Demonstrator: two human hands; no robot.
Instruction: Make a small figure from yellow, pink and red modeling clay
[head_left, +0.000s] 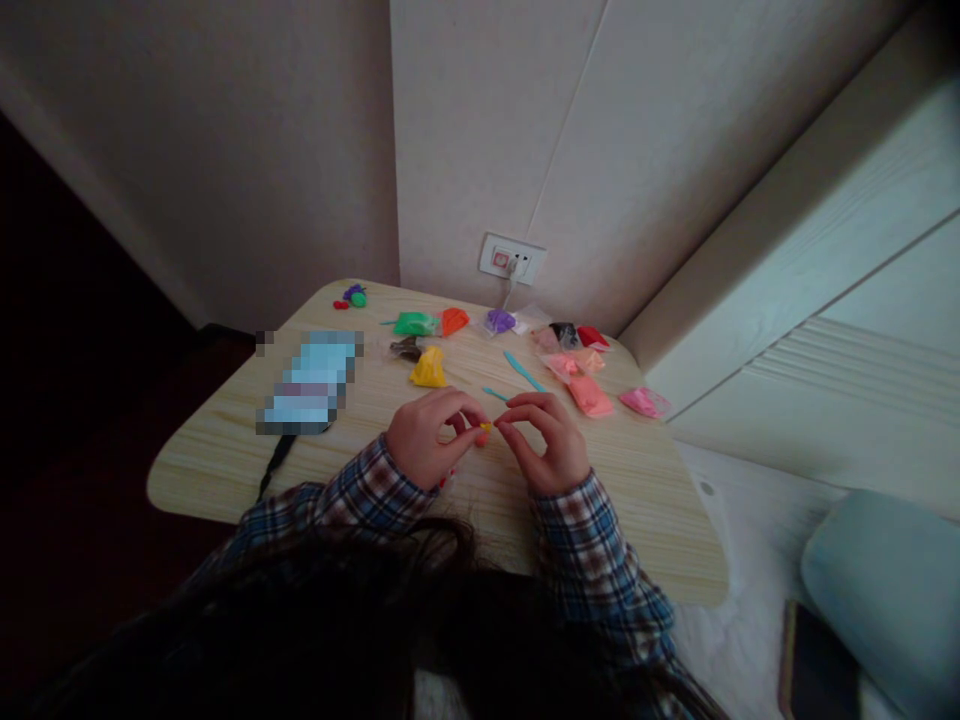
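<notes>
My left hand (433,432) is closed in a pinch, with a small piece of yellow clay (486,427) at its fingertips. Just under that piece shows a bit of orange-red clay (482,439); whether the two are joined I cannot tell. Thumb and forefinger of my right hand (547,440) are also pinched together, close to the yellow piece; what they hold is too small to make out. Beyond the hands lie a blue modelling tool (523,371) and a thinner blue tool (496,394). Something small and red (448,479) is partly hidden beside my left wrist.
Several clay packets lie toward the back, among them yellow (428,368), green (415,324), purple (499,321) and coral (590,396). Small shaped clay pieces (358,299) sit at the far left corner. A blurred-out phone (315,378) rests left on the wooden table (217,470).
</notes>
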